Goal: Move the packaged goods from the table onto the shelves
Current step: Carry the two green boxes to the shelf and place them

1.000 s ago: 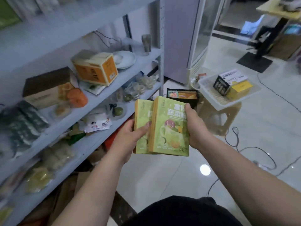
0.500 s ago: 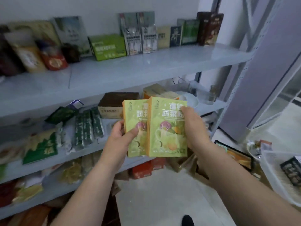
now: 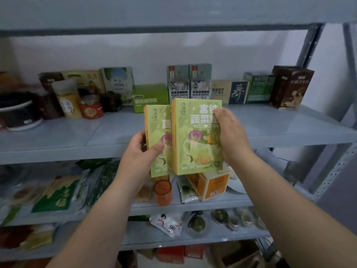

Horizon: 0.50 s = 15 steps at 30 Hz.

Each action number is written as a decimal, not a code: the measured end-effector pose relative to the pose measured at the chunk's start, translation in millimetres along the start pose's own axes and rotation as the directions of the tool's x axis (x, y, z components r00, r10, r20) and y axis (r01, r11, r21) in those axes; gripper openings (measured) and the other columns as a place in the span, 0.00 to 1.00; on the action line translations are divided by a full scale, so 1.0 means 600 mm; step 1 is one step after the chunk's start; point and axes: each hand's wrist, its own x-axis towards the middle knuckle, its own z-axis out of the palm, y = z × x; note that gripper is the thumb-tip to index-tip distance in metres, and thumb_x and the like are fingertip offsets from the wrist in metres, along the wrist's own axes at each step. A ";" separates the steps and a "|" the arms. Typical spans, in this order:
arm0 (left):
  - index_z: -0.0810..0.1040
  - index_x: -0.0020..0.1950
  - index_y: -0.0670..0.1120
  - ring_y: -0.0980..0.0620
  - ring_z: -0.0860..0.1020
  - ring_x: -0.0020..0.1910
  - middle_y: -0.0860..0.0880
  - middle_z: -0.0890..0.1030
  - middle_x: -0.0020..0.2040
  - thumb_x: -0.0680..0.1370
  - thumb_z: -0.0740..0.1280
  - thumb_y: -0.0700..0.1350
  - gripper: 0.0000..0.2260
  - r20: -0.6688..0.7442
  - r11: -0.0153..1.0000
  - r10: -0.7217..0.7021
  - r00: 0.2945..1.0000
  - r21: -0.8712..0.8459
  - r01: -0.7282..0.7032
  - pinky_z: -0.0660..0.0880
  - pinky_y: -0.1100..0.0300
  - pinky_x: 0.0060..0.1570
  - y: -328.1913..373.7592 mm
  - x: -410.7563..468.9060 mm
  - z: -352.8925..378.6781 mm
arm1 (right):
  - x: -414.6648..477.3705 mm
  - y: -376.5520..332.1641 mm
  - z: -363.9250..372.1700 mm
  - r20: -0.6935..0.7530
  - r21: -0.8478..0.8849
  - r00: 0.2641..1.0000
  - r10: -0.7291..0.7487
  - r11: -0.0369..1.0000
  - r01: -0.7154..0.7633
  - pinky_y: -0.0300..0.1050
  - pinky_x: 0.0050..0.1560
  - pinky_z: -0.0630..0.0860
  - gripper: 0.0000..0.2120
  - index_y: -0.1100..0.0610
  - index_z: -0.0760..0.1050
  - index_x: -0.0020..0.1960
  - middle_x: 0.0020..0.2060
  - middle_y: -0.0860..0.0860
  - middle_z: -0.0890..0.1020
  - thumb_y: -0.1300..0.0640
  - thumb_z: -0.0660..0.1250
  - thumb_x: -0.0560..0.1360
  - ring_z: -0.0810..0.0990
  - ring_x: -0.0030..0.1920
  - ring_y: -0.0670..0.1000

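Both arms bare, reaching fwd & up from the bottom corners, converging mid-frame. Left hand (image 3: 142, 151) grips the left box (image 3: 157, 120) low on its left edge: thumb across the front, fingers wrapped behind, mostly out of sight. Right hand (image 3: 231, 136) grips the right box (image 3: 195, 136) by its right edge, back of hand toward the camera, thumb tip on the front near the top, fingers hidden behind. Right hand sits higher than the left. Wrists approx. straight. Hands apart, not touching. Both boxes held upright, right box overlapping the left box in front.
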 end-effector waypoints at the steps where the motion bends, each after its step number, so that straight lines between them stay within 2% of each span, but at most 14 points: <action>1: 0.76 0.66 0.56 0.48 0.84 0.56 0.53 0.85 0.58 0.71 0.75 0.55 0.23 -0.006 1.000 0.006 1.000 -0.009 -0.006 0.79 0.39 0.57 0.006 0.016 0.003 | 0.019 -0.002 -0.001 0.010 0.006 1.000 -0.013 1.000 0.013 0.44 0.47 0.81 0.12 0.46 0.78 0.55 0.45 0.43 0.86 0.43 0.59 0.83 0.85 0.46 0.45; 2: 0.76 0.66 0.56 0.47 0.84 0.57 0.52 0.84 0.59 0.69 0.75 0.57 0.26 -0.020 1.000 0.011 1.000 -0.019 -0.012 0.79 0.39 0.57 0.012 0.034 0.006 | 0.039 -0.004 -0.001 0.017 0.007 1.000 -0.018 1.000 0.018 0.42 0.45 0.81 0.09 0.44 0.77 0.55 0.44 0.41 0.85 0.44 0.59 0.83 0.85 0.45 0.43; 4: 0.75 0.67 0.55 0.47 0.83 0.57 0.52 0.84 0.59 0.69 0.74 0.56 0.26 -0.062 1.000 0.017 0.998 -0.021 -0.018 0.79 0.39 0.57 0.016 0.080 0.011 | 0.078 -0.012 -0.001 0.022 0.088 1.000 -0.020 0.996 0.018 0.47 0.48 0.82 0.07 0.44 0.76 0.53 0.43 0.41 0.86 0.46 0.60 0.84 0.85 0.46 0.45; 6: 0.76 0.64 0.56 0.49 0.83 0.57 0.53 0.85 0.57 0.72 0.73 0.52 0.20 -0.096 0.999 0.033 0.995 -0.006 -0.034 0.79 0.41 0.59 0.013 0.134 0.021 | 0.121 -0.010 -0.004 0.012 0.162 0.999 -0.052 0.985 0.050 0.50 0.50 0.83 0.07 0.46 0.76 0.53 0.44 0.42 0.86 0.49 0.60 0.84 0.85 0.47 0.45; 8: 0.75 0.60 0.58 0.51 0.82 0.56 0.55 0.84 0.55 0.76 0.72 0.48 0.15 -0.126 0.998 0.038 0.991 0.058 -0.031 0.78 0.44 0.60 0.000 0.187 0.033 | 0.161 0.006 -0.013 0.048 0.046 0.991 -0.123 0.992 0.121 0.40 0.52 0.81 0.07 0.45 0.75 0.59 0.49 0.41 0.84 0.49 0.59 0.85 0.83 0.48 0.37; 9: 0.73 0.61 0.58 0.52 0.81 0.56 0.57 0.82 0.55 0.78 0.71 0.47 0.15 -0.099 0.991 0.037 0.994 0.134 -0.023 0.78 0.49 0.60 -0.008 0.210 0.037 | 0.177 0.018 -0.017 0.120 -0.042 0.984 -0.133 0.989 0.139 0.33 0.50 0.79 0.09 0.45 0.72 0.64 0.53 0.40 0.82 0.50 0.60 0.85 0.81 0.49 0.33; 10: 0.71 0.65 0.56 0.54 0.79 0.57 0.58 0.80 0.57 0.81 0.69 0.47 0.15 -0.042 0.973 0.027 0.999 0.232 -0.017 0.76 0.54 0.58 -0.014 0.228 0.042 | 0.194 0.038 -0.022 0.206 -0.109 0.972 -0.113 0.984 0.138 0.32 0.49 0.79 0.13 0.45 0.69 0.68 0.56 0.41 0.81 0.52 0.61 0.84 0.81 0.51 0.32; 13: 0.66 0.73 0.50 0.54 0.75 0.56 0.54 0.76 0.61 0.83 0.64 0.51 0.19 0.083 0.888 -0.027 0.996 0.460 -0.015 0.69 0.60 0.54 -0.031 0.292 0.047 | 0.245 0.097 -0.033 0.342 -0.254 0.939 0.022 0.965 0.069 0.47 0.56 0.82 0.27 0.40 0.64 0.75 0.60 0.47 0.82 0.56 0.68 0.80 0.83 0.57 0.45; 15: 0.66 0.73 0.48 0.52 0.75 0.58 0.52 0.75 0.63 0.83 0.64 0.51 0.20 0.115 0.858 -0.029 0.993 0.512 -0.034 0.70 0.59 0.54 -0.036 0.343 0.046 | 0.286 0.113 -0.044 0.342 -0.287 0.938 0.064 0.957 0.040 0.45 0.54 0.82 0.29 0.41 0.64 0.75 0.58 0.48 0.84 0.58 0.70 0.79 0.84 0.56 0.47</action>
